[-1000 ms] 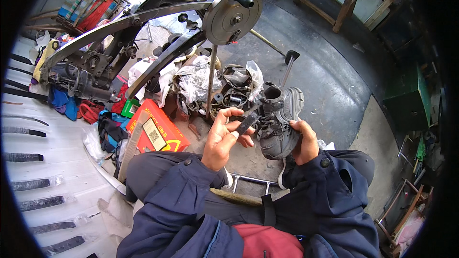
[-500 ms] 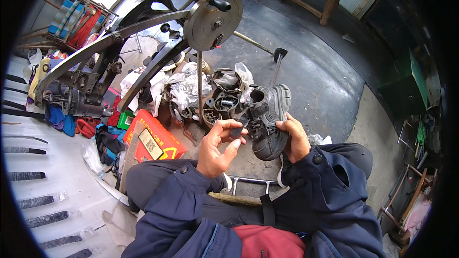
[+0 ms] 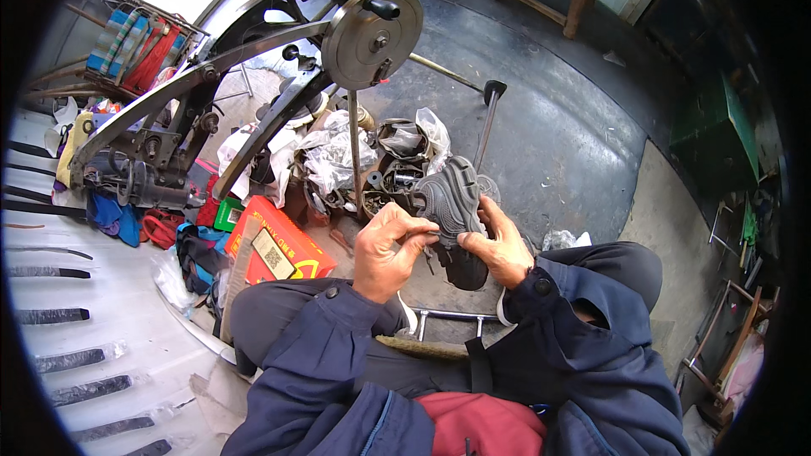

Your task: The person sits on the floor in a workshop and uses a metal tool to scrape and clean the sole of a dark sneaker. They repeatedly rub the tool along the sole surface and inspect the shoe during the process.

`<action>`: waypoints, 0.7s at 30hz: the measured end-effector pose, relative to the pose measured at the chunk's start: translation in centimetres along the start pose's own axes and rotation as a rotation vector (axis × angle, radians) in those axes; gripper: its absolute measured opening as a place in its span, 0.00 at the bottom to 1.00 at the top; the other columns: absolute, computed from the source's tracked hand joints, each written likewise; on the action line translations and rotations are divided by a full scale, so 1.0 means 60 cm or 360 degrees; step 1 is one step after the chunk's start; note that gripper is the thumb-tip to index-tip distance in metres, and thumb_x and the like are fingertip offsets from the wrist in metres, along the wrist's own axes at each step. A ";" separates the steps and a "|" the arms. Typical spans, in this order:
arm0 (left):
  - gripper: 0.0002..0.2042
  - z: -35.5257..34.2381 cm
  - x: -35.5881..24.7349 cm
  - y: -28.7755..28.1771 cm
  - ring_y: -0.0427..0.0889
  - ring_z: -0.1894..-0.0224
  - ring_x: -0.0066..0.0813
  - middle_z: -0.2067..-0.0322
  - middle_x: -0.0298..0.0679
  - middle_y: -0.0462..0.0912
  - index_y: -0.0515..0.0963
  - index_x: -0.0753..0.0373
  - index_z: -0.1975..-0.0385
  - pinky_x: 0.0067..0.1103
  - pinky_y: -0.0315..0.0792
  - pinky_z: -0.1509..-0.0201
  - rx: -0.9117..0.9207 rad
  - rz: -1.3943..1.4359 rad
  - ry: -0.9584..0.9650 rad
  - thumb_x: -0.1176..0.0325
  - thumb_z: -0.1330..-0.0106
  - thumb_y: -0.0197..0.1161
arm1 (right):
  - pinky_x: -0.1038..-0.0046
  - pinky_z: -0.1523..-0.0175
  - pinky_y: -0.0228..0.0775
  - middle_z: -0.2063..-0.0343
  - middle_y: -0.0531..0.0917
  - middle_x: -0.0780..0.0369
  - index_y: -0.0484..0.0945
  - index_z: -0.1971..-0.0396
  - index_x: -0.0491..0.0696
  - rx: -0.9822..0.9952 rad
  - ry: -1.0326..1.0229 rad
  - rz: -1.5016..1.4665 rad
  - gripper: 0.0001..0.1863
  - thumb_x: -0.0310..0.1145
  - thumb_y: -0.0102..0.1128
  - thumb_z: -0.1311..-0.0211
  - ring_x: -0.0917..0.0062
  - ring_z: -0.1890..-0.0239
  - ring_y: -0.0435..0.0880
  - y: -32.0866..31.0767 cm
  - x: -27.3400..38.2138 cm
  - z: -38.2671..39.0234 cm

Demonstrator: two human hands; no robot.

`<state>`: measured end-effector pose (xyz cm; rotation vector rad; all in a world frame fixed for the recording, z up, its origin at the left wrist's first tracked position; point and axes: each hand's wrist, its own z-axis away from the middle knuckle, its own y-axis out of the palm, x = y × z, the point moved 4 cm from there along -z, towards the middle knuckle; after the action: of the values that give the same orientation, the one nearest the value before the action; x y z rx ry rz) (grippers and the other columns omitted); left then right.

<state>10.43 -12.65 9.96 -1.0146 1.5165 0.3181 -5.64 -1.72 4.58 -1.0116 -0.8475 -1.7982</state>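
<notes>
A black-and-grey sports shoe (image 3: 449,196) is held up in front of me, its side and thick sole edge turned toward me. My right hand (image 3: 500,246) grips it from the right, with the thumb pressed on its side. My left hand (image 3: 390,245) is closed in a pinch against the left edge of the shoe. Whatever lies between those fingertips is hidden; a thin dark end, perhaps a lace, hangs just below them.
A hand-cranked machine with a metal wheel (image 3: 372,38) stands ahead on the left. Beyond my hands are plastic bags (image 3: 334,156) and tins of small parts. A red box (image 3: 279,240) lies by my left knee. A metal post (image 3: 487,122) stands behind the shoe.
The shoe has been turned, so its side and sole edge face me more. My left fingers, earlier spread around a small black piece beside the shoe, have closed into a pinch at its edge.
</notes>
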 end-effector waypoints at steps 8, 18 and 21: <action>0.18 0.006 0.038 0.016 0.75 0.70 0.17 0.70 0.31 0.74 0.69 0.63 0.61 0.18 0.72 0.65 -0.0111 0.0141 -0.0534 0.73 0.43 0.75 | 0.66 0.27 0.57 0.34 0.70 0.47 0.55 0.28 0.35 0.0233 -0.0160 0.0008 0.45 0.31 0.67 0.42 0.61 0.29 0.67 0.008 -0.017 -0.005; 0.15 0.009 0.022 0.020 0.78 0.63 0.32 0.64 0.40 0.74 0.73 0.65 0.63 0.26 0.74 0.55 -0.0189 -0.0092 -0.0201 0.68 0.39 0.74 | 0.64 0.25 0.54 0.30 0.64 0.41 0.55 0.28 0.32 -0.0035 -0.0065 -0.0046 0.48 0.38 0.66 0.45 0.56 0.26 0.62 -0.020 -0.024 -0.023; 0.14 0.008 0.012 0.022 0.78 0.60 0.36 0.62 0.42 0.75 0.76 0.67 0.62 0.27 0.73 0.54 -0.0120 -0.0224 -0.0131 0.66 0.37 0.72 | 0.66 0.28 0.58 0.33 0.69 0.45 0.58 0.30 0.32 -0.0041 -0.0067 -0.0256 0.44 0.36 0.64 0.42 0.61 0.30 0.68 -0.021 -0.017 -0.020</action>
<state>9.87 -11.83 8.70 -1.1484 1.3601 0.3154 -6.86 -1.88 2.99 -1.0254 -0.9574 -1.9329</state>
